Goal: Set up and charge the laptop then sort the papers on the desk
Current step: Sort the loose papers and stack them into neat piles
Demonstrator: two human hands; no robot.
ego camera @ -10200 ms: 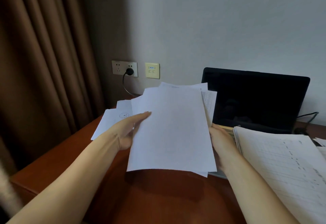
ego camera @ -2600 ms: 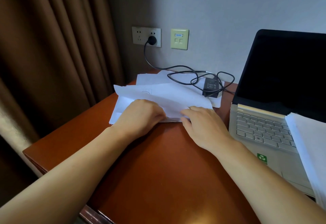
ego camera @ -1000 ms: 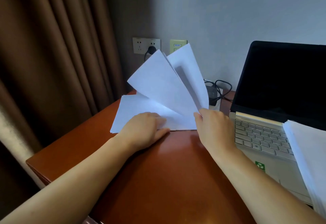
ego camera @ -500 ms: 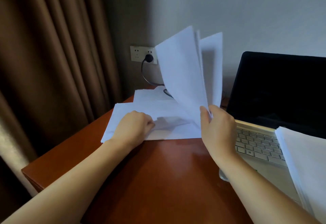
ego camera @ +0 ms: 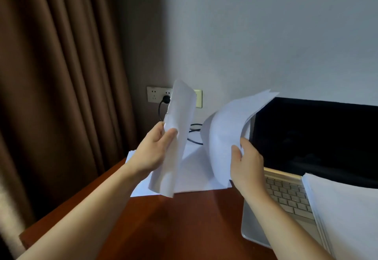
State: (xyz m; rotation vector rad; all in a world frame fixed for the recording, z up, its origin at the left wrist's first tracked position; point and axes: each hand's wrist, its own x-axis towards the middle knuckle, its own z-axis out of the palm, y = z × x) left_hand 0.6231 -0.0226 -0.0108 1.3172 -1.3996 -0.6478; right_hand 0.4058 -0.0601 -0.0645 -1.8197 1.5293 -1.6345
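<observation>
Change noted: the left hand (ego camera: 152, 153), pressed flat on the desk pile half a second ago, is now raised, and a small upright sheaf (ego camera: 178, 120) is pinched between its thumb and fingers; the sheet count cannot be told. The bowed sheaf (ego camera: 227, 131) gripped by the right hand (ego camera: 246, 165) is swung from upright toward the laptop (ego camera: 315, 137), its top edge curled over the dark screen. Significance, as judged: the loose pile is being divided between two hands, so sorting is under way and not finished; flat sheets (ego camera: 194, 175) are left on the desk (ego camera: 184, 229) under both sheaves. Charging is taken as arranged: a plug (ego camera: 166, 98) is seated in the wall socket (ego camera: 155, 94) and a cable (ego camera: 194, 136) is trailed behind the papers, though its laptop end is hidden. Containers: none is seen, no tray or folder. Papers are borne only by the desk and by the laptop keyboard, on whose right part a thick stack (ego camera: 347, 214) is laid.
</observation>
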